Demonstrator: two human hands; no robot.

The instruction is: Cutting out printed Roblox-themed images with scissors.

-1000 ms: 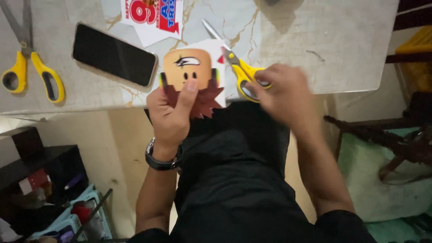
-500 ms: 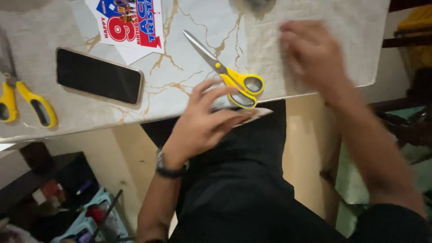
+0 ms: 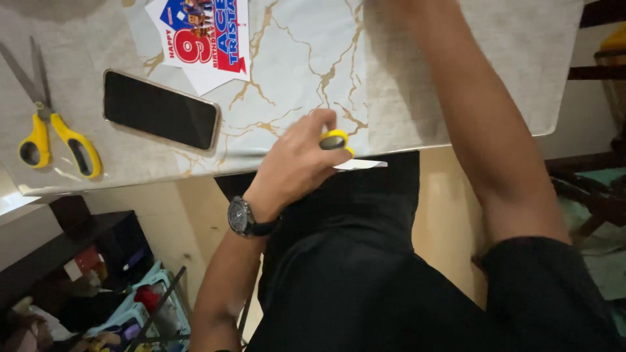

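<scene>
At the near edge of the tabletop (image 3: 417,98), the left hand (image 3: 297,166) lies over yellow-handled scissors (image 3: 336,140), its fingers curled around the handle, so only one yellow loop shows; I judge the grip keeps them from sliding off the edge. A white paper piece (image 3: 362,164) sticks out just beside them. The right arm reaches far across the top; its hand is out of view. A phone (image 3: 160,111), a printed cutout (image 3: 205,36) and second scissors (image 3: 52,127) lie apart, to the left.
</scene>
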